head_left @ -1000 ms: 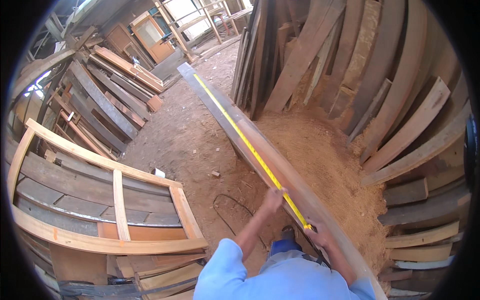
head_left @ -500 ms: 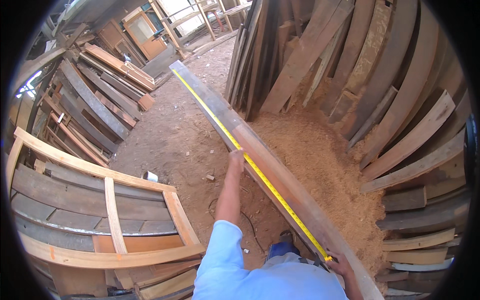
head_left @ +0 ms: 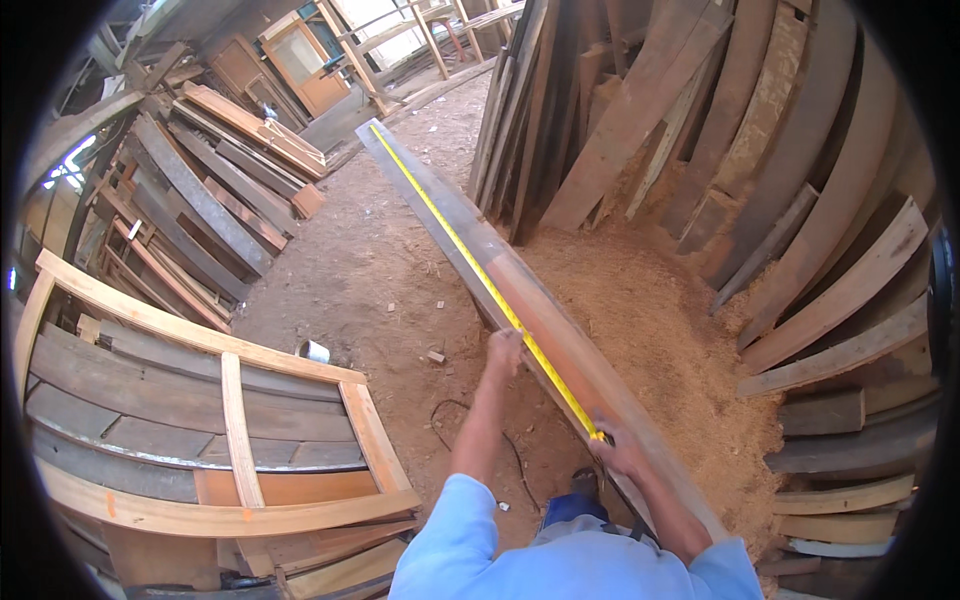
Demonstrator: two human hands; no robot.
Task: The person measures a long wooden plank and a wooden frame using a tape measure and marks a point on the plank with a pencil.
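Observation:
A long wooden plank (head_left: pixel 570 340) runs diagonally from the far left to near my right side. The yellow blade of a tape measure (head_left: pixel 455 237) lies stretched along its upper face, reaching nearly to the far end. My left hand (head_left: pixel 506 350) is closed at the plank's left edge, with the blade at its fingers; whether it also grips the wood is hidden. Nearer to me, my right hand (head_left: pixel 622 450) rests over the plank, closed around the tape measure's case, which shows only in part.
A pale wooden frame (head_left: pixel 232 430) lies over boards at the left. Leaning planks (head_left: pixel 640 120) line the right side, with sawdust (head_left: pixel 690 390) at their feet. A white cup-like container (head_left: pixel 315 352) and a dark cord (head_left: pixel 515 460) lie on the dirt floor.
My right hand has moved up along the plank with the tape case, shortening the stretched blade. My left hand has shifted slightly nearer and right in view, as the whole view moved a little.

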